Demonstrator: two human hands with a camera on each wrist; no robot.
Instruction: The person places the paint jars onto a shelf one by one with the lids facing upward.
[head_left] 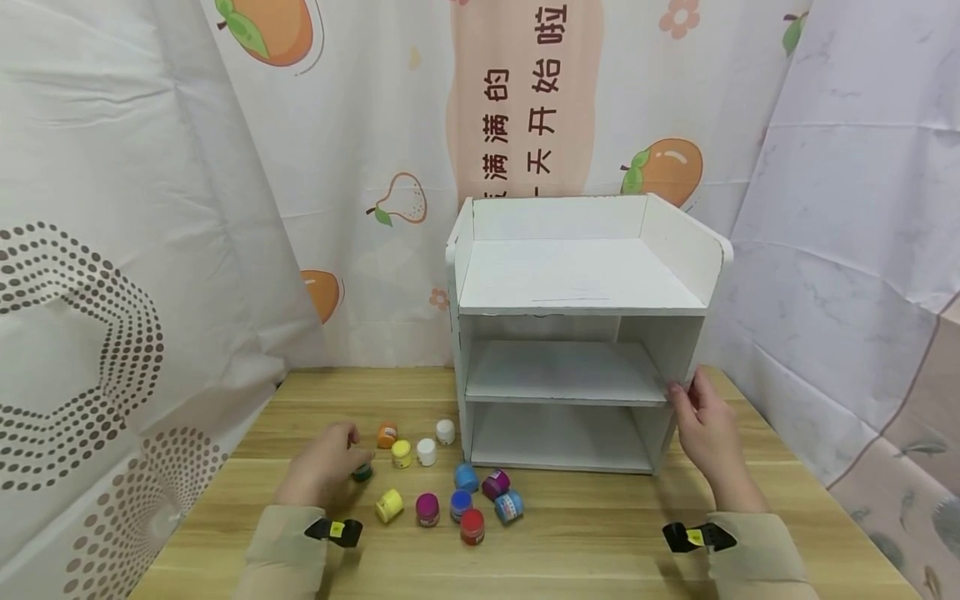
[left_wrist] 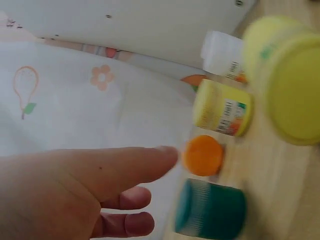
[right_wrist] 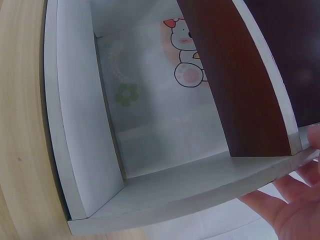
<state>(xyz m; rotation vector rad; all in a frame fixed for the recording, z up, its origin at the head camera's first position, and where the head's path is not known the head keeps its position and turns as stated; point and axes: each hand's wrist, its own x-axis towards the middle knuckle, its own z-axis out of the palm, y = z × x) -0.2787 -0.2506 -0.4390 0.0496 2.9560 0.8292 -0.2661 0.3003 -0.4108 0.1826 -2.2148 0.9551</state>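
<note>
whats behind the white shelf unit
Behind the white shelf unit, a printed curtain shows above the top and, in the right wrist view, through the open back. The tabletop directly behind it is hidden.

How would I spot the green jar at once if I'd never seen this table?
Find the white shelf on the wooden table. To its left and front are small jars; the green jar is leftmost, by the person's left hand. It alone is green; its nearest neighbours are an orange jar and a yellow jar.
</note>
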